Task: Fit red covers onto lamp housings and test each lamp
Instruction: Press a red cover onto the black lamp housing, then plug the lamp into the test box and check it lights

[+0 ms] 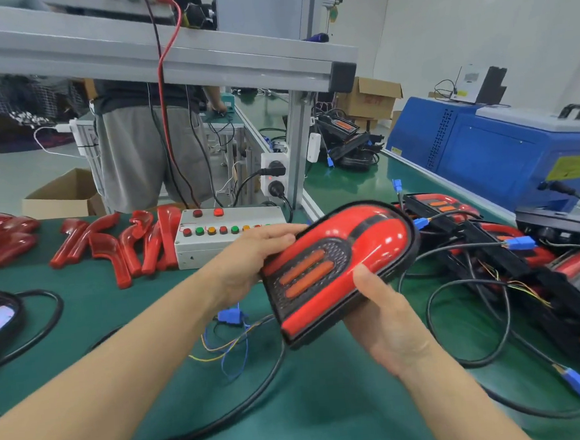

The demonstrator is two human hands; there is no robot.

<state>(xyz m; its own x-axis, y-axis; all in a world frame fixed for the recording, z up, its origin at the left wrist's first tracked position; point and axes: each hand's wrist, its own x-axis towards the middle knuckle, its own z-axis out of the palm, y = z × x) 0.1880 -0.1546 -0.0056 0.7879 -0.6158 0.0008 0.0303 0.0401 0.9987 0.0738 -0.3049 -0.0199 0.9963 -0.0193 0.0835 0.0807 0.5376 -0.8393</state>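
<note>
Lamp housing (340,271) with its red cover on is held above the counter's (82,316) middle, left hand (250,257) and right hand (380,303) gripping opposite edges, probably to seat the cover.

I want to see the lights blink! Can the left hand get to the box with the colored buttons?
Probably yes, but not right away. The button box sits just beyond the left hand with nothing between them. That hand's grip is busy holding the lamp together with the right hand, so it must let go first.
</note>
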